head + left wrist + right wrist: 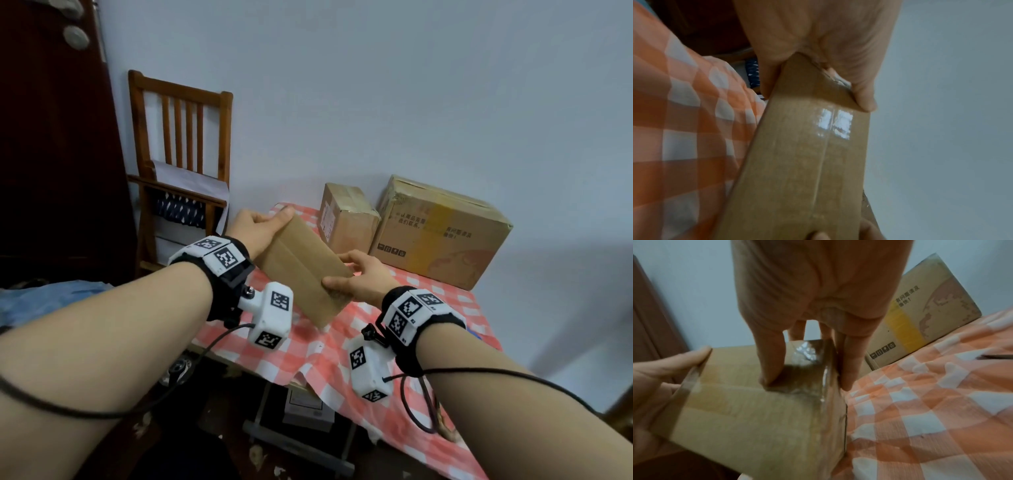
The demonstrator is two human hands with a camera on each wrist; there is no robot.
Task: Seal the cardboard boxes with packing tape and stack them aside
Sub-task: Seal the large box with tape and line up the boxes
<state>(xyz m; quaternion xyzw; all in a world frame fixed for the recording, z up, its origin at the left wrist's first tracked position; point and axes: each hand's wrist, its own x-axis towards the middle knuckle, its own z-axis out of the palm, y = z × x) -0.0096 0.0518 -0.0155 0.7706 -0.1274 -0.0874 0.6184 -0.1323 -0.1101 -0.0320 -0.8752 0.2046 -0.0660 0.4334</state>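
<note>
A small flat brown cardboard box [301,270] is held in the air above the table's left part, tilted. Clear tape shines along its centre seam [830,129] and over one end [807,356]. My left hand [260,226] grips the far end, thumb on top and fingers beneath. My right hand [359,277] grips the near end, with the thumb [770,360] on the taped face and the fingers [846,363] down the side. Two closed cardboard boxes stand by the wall: a small one [346,216] and a big printed one [442,233].
A red and white checked cloth [428,342] covers the table, whose front edge is near me. A wooden chair [181,147] stands left of the table beside a dark door [51,137]. A dark thin object [996,356] lies on the cloth at the right.
</note>
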